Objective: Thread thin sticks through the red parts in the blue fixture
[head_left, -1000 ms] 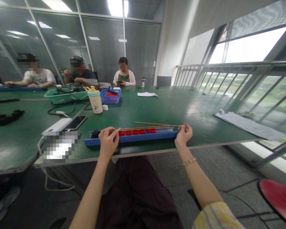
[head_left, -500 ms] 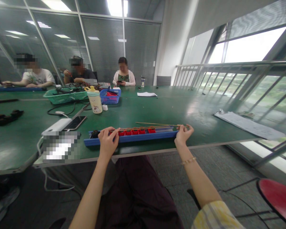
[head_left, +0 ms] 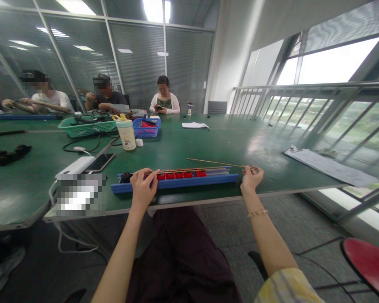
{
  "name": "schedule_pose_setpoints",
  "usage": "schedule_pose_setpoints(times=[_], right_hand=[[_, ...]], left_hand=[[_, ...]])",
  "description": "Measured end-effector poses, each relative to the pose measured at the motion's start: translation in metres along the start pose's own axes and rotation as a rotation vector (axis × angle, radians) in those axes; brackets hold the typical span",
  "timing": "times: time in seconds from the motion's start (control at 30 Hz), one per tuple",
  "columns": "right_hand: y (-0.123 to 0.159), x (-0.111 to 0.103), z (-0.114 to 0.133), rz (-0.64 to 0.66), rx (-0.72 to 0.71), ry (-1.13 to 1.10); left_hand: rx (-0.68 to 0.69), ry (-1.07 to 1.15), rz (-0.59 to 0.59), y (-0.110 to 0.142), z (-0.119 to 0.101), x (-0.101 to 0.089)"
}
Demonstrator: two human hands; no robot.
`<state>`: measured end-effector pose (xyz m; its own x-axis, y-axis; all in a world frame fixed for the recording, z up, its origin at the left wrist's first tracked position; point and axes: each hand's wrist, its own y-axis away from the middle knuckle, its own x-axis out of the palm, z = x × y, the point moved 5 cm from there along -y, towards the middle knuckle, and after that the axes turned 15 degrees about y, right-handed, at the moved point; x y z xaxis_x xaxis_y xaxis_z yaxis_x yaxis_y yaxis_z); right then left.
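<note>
A long blue tray (head_left: 189, 182) lies along the near edge of the green table (head_left: 208, 143). Several small red pieces (head_left: 180, 174) sit in a row inside it. My left hand (head_left: 142, 188) is closed on the tray's left part, fingers pressing on the red pieces and thin sticks there. My right hand (head_left: 251, 179) is just past the tray's right end, pinching the end of a thin wooden stick (head_left: 214, 163). More thin sticks (head_left: 192, 169) lie along the tray over the red pieces.
A phone (head_left: 99, 162) and a white power bank (head_left: 76, 166) lie left of the tray, with a cup (head_left: 126, 132) and two baskets (head_left: 86, 126) behind. A clipboard with papers (head_left: 328, 165) lies at right. Three people sit at the far side. A red stool (head_left: 369, 261) stands at lower right.
My right hand has slid to the right, off the tray's end, drawing the thin stick out to the right with it. My left hand has stayed in place.
</note>
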<state>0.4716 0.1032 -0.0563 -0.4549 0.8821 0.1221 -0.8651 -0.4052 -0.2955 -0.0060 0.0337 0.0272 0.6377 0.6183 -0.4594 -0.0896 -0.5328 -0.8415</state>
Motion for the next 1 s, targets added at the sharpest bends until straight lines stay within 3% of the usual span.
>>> schedule_pose_setpoints(times=[0.13, 0.3, 0.43, 0.57, 0.7, 0.9, 1.0], right_hand=[[0.002, -0.002, 0.001, -0.012, 0.023, 0.104], [0.005, -0.007, 0.013, -0.020, -0.049, 0.336], [0.009, -0.005, 0.024, 0.008, -0.132, 0.679], [0.011, -0.001, 0.025, 0.023, -0.116, 0.930], [0.005, 0.002, 0.015, 0.101, -0.113, 0.965], [-0.002, 0.002, -0.002, 0.182, -0.148, 0.808], [0.000, 0.002, -0.001, 0.204, -0.268, 0.803]], left_hand=[[0.002, -0.002, -0.002, 0.000, 0.000, 0.000], [0.000, 0.000, 0.002, 0.000, 0.001, 0.000], [-0.003, 0.004, 0.000, 0.000, 0.000, 0.000], [-0.007, 0.006, 0.004, 0.000, -0.001, 0.000], [-0.016, 0.008, 0.011, 0.000, -0.001, 0.000], [-0.034, 0.026, 0.023, 0.001, 0.000, 0.000], [-0.043, 0.035, 0.026, 0.001, 0.000, 0.000]])
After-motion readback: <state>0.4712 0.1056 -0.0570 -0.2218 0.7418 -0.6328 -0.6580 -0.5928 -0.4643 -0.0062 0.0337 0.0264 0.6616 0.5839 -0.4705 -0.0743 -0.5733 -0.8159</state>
